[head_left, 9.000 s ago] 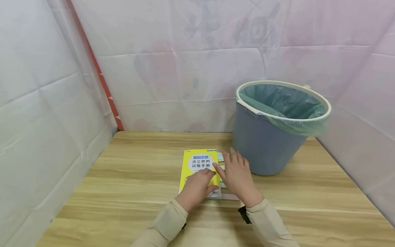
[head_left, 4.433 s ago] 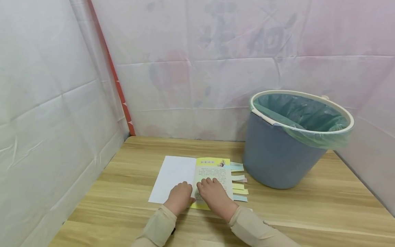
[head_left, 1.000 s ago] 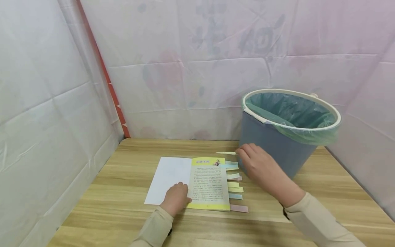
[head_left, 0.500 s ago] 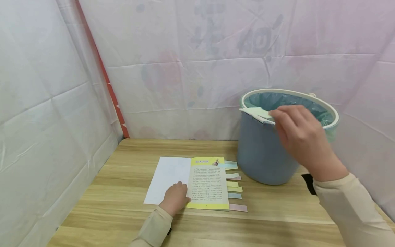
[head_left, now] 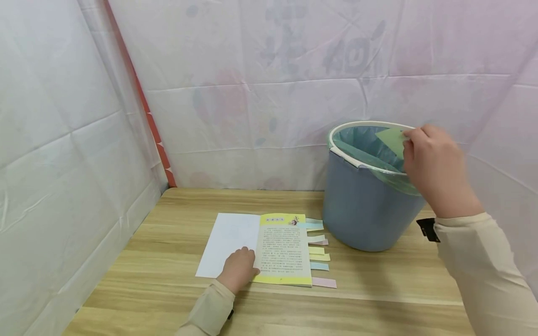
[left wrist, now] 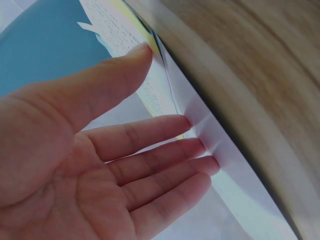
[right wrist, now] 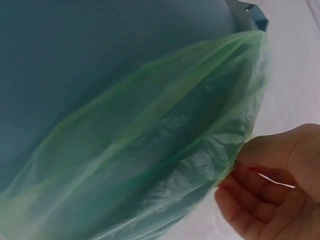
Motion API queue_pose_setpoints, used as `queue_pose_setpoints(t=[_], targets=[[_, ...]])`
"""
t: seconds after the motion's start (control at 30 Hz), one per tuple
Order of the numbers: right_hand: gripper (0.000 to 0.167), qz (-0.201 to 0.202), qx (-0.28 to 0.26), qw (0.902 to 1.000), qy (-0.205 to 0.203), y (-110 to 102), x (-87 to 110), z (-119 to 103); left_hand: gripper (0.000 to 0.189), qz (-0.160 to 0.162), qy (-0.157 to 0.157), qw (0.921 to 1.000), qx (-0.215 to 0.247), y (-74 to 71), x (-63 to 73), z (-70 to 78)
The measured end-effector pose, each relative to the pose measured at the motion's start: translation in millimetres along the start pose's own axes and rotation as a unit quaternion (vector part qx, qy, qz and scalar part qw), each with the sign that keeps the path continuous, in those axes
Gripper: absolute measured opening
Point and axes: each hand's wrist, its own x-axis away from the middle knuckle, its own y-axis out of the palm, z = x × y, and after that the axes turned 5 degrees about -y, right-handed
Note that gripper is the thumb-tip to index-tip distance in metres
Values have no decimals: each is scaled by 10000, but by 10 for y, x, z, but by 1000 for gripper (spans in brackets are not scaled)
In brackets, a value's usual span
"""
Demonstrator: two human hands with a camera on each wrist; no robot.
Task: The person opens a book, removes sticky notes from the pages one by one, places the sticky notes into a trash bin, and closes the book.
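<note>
An open booklet point(head_left: 283, 252) lies on the table, a blank white page on its left and a printed page with yellow bands on its right. Coloured paper tabs point(head_left: 321, 254) stick out from its right edge. My left hand point(head_left: 238, 269) rests near the booklet's fold; in the left wrist view its fingers point(left wrist: 160, 167) are nearly straight, fingertips on the blank page. Over the mouth of the grey-blue bin point(head_left: 365, 205), my right hand point(head_left: 437, 165) pinches a green slip of paper point(head_left: 391, 140). In the right wrist view the bin's liner hides most of that slip.
A green plastic liner point(head_left: 361, 151) folds over the bin's cream rim point(head_left: 342, 156). The bin stands at the back right of the wooden table point(head_left: 168, 289). Pale cloth point(head_left: 252, 107) hangs behind and on both sides.
The booklet was closed, then opened. My right hand has lifted the slip of paper from behind the booklet, up and right over the bin. Over the last second my left hand has stayed put.
</note>
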Motion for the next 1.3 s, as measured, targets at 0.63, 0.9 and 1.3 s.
queue_pose_setpoints(t=[0.63, 0.9, 1.3], targets=[[27, -1833, -84, 9773, 1059, 27, -89, 156, 32, -44, 5, 10000, -33, 17, -21, 1], [20, -1114, -169, 9912, 700, 30, -70, 13, 32, -64, -53, 10000, -22, 11, -17, -14], [23, 407, -1154, 9793, -1610, 267, 198, -591, 31, -129, -116, 9998, -4, 5, -4, -19]])
